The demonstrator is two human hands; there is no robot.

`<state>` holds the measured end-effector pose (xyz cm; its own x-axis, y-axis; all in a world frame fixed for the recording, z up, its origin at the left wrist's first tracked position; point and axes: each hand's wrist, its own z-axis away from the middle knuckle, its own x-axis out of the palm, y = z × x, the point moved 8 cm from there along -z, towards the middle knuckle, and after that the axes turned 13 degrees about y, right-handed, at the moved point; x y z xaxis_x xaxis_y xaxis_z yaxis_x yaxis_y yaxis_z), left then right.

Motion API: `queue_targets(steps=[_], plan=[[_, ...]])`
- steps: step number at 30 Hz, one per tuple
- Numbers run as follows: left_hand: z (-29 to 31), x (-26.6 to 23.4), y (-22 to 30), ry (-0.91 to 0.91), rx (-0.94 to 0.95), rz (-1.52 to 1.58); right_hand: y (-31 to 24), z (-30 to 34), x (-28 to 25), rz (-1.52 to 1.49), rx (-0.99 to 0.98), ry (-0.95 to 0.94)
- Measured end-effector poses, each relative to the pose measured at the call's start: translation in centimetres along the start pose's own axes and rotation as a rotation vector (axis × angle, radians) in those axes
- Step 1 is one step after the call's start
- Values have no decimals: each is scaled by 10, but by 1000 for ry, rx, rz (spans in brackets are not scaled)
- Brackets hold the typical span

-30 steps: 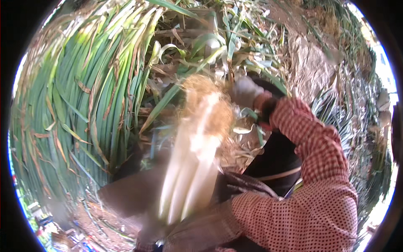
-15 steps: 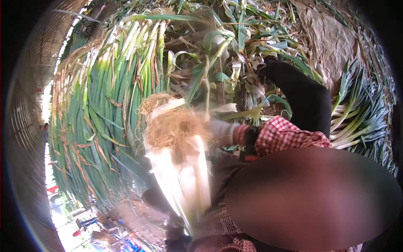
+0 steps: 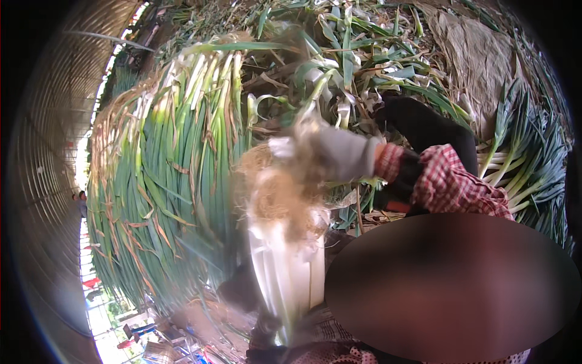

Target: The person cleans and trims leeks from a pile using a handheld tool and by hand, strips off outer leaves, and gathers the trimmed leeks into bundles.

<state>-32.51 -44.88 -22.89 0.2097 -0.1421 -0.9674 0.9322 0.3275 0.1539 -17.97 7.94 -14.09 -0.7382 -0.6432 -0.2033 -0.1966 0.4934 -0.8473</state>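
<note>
A bunch of leeks (image 3: 288,267) stands in the middle, its thick white stalks running down and its tangled brown roots (image 3: 282,197) at the top. My right hand (image 3: 339,153), in a grey glove below a red-and-white checked sleeve (image 3: 458,179), is at the upper right of these roots. Its fingers are smeared by motion, so I cannot make out their grip. Something pale and blurred lies by the fingertips. My left hand does not show. The lower end of the bunch runs down to dark patterned clothing (image 3: 309,324).
A big pile of long green leeks (image 3: 176,158) lies at left. Loose leaves and peelings (image 3: 364,48) spread behind. More leeks (image 3: 521,158) lie at right beside a brown sheet (image 3: 476,57). A dark-clad leg (image 3: 433,124) bends nearby. A blurred oval hides the lower right.
The gloved right hand and its sleeve have moved right and slightly up. The leek bunch appears farther right and more upright. The whole view has shifted a little.
</note>
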Motion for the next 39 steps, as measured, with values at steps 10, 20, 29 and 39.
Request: queue_targets(steps=[10,20,29,39], plan=[[-91,-50,108,-65,-411,872,44,-8,-110,698,213,156],[-116,-49,118,-318,-611,1014,-22,8,-12,520,-210,-363],[-99,-31,89,-209,-436,609,94,-10,-126,887,445,60],[-127,-64,135,-252,-705,942,-55,17,18,773,45,-930]])
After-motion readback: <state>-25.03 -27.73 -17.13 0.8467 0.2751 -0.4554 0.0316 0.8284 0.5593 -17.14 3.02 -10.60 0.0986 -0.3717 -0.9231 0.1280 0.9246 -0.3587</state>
